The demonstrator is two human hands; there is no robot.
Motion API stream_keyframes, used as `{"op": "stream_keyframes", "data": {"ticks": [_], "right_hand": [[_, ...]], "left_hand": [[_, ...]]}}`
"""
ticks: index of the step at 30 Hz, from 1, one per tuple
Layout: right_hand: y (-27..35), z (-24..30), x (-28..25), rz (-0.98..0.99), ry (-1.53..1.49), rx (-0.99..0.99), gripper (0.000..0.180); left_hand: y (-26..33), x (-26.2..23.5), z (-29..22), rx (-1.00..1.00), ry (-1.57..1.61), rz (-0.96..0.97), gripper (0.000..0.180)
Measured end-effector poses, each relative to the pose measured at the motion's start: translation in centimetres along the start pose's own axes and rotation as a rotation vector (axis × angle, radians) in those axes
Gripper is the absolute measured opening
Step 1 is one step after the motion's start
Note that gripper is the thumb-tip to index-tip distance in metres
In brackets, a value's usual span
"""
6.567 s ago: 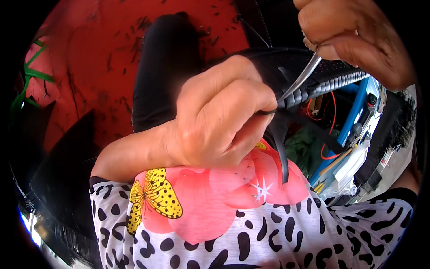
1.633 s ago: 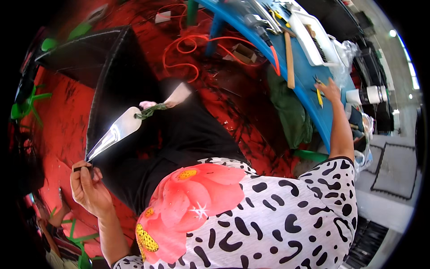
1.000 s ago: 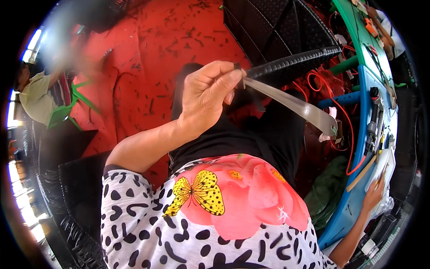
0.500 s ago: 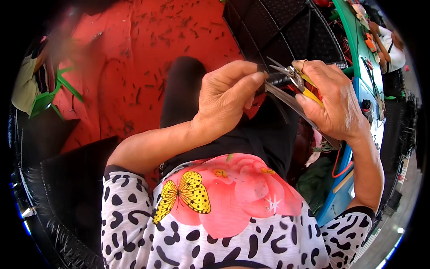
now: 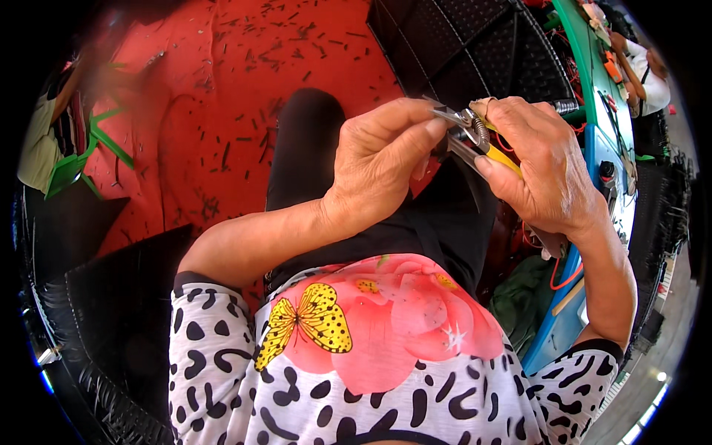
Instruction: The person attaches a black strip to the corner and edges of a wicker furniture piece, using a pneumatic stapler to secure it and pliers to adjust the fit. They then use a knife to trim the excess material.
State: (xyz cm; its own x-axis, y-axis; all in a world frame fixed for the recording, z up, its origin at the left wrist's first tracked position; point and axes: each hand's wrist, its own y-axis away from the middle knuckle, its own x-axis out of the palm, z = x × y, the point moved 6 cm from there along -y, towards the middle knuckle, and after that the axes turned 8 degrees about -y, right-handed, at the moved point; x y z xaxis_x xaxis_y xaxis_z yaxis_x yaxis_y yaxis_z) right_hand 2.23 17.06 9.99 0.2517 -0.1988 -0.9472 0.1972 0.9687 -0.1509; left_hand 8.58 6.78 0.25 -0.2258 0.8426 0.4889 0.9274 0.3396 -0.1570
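Note:
My right hand [image 5: 545,159] grips a pair of spring-loaded snips [image 5: 475,130] with yellow handles, their blades pointing left. The blades meet the fingertips of my left hand [image 5: 382,156], which is closed in a pinch on a thin dark strip, mostly hidden by the fingers. Just below the snips, a flat grey length [image 5: 465,153] runs from beside my left fingers toward my right palm. Whether it belongs to the same strip I cannot tell. Both hands are held above my lap.
Short black offcuts [image 5: 226,156] litter the red floor covering [image 5: 185,81]. Beyond my hands stands a black woven panel [image 5: 475,52]. On the right is a green and blue bench edge [image 5: 578,30], with a person [image 5: 653,93] beyond it. A green stool [image 5: 70,170] stands left beside another person.
The snips in my right hand have moved left and slightly up, so their blades now reach my left fingertips. My left hand has shifted a little to the right.

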Motion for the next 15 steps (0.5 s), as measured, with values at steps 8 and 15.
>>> {"op": "stream_keyframes", "data": {"ticks": [8, 15], "right_hand": [[0.1, -0.2, 0.2, -0.005, 0.028, 0.005, 0.035], [2.9, -2.9, -2.5, -0.169, -0.021, 0.312, 0.027]], "left_hand": [[0.0, 0.0, 0.0, -0.015, -0.012, 0.024, 0.013], [-0.1, -0.6, -0.1, -0.026, -0.006, 0.023, 0.013]]}}
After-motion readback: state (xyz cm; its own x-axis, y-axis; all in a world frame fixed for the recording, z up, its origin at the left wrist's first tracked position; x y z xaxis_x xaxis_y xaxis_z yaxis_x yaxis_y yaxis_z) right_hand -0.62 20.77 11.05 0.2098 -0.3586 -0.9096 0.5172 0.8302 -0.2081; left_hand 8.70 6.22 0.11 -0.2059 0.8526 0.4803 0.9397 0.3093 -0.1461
